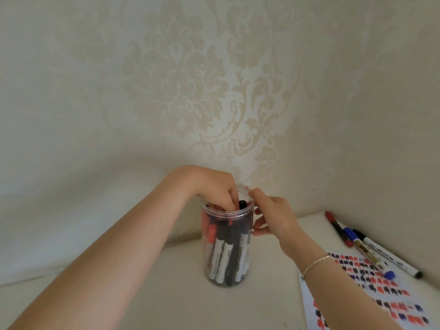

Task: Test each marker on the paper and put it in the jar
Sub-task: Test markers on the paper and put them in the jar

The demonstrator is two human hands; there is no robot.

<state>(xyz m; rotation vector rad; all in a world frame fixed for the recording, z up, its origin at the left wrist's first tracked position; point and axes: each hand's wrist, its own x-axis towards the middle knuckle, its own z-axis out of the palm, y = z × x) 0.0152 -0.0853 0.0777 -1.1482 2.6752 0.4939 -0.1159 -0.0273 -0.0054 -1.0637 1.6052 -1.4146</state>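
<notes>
A clear plastic jar (226, 213) stands on the pale surface near the wall, filled with several upright markers (228, 253) in black, red and white. My left hand (214, 186) reaches down from above with its fingertips inside the jar's mouth among the marker tops; whether it grips one is hidden. My right hand (276, 217) is at the jar's right rim, lower fingers against the wall. Thumb and forefinger pinch a thin marker whose red-and-white tip (247, 187) pokes out above the rim. The test paper (371, 289), covered in red, black and blue scribbles, lies at the lower right.
Three loose markers lie by the right wall at the paper's far edge: a red one (337, 228), a blue one (364, 251) and a black-and-white one (390, 256). Patterned walls meet in a corner close behind the jar.
</notes>
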